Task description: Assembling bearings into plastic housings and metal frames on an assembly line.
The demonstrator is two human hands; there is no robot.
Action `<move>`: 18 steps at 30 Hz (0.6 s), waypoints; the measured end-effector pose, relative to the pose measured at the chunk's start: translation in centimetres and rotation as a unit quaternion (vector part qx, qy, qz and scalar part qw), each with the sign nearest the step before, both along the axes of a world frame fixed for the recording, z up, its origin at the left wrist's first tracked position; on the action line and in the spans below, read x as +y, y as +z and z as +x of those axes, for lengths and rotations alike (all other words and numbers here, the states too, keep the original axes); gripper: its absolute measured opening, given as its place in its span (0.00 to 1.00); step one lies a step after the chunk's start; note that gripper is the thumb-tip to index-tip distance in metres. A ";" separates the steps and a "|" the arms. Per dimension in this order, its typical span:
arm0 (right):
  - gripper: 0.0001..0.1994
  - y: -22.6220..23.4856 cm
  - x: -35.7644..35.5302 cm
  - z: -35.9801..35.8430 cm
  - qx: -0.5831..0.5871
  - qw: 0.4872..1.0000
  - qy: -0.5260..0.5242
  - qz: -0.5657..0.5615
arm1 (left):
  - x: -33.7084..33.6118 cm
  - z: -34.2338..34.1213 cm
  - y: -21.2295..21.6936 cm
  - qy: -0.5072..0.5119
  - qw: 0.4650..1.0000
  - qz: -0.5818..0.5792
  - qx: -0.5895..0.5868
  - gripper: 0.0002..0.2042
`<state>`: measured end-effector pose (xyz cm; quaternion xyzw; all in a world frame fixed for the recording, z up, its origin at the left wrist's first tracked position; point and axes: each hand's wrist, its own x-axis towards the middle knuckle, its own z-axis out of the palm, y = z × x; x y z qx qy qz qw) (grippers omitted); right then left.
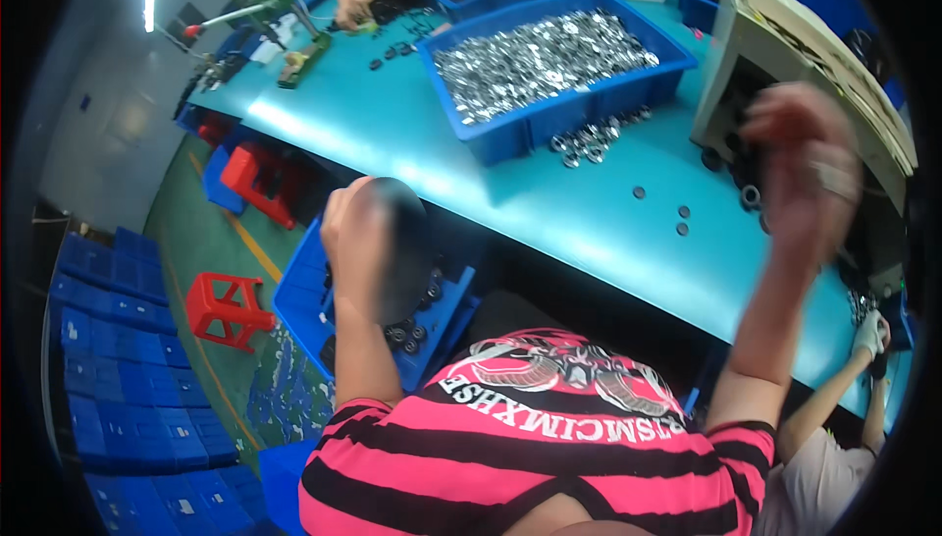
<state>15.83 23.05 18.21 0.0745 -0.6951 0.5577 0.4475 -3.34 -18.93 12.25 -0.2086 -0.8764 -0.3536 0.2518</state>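
Left hand [356, 240]: I'm holding a blurred black oval object [404, 253] above a blue plastic bin [299, 308].
Right hand [810, 173]: blurring beside a cream box-shaped housing [725, 55]; I cannot tell its grip.
Oval's step: I'm probably shifting it; next calls for steady control.

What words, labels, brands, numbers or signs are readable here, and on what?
Pink-and-black striped shirt: large white lettering, partly readable, but I don't copy printed words out.
Stacked blue crates at left: small white marks, too small to read.
Blue tub of shiny parts: no text that I can make out.
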 end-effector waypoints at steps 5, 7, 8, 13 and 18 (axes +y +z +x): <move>0.10 1.7 5.5 7.9 0.050 0.956 -0.256 0.132 | 5.2 1.5 0.4 -0.115 0.993 -0.021 0.006 0.13; 0.10 0.2 8.4 10.5 0.006 0.927 -0.335 0.166 | 6.5 2.3 -0.6 -0.156 0.987 -0.021 -0.011 0.12; 0.10 -0.8 9.9 12.0 -0.025 0.910 -0.372 0.180 | 6.9 2.9 -1.5 -0.169 0.985 -0.019 -0.029 0.12; 0.10 -7.5 19.0 22.2 -0.204 0.774 -0.552 0.233 | 8.9 4.3 -2.9 -0.222 0.970 -0.010 -0.101 0.11; 0.10 -13.6 28.6 32.2 -0.376 0.616 -0.638 0.269 | 9.7 5.0 -3.4 -0.246 0.962 -0.014 -0.121 0.11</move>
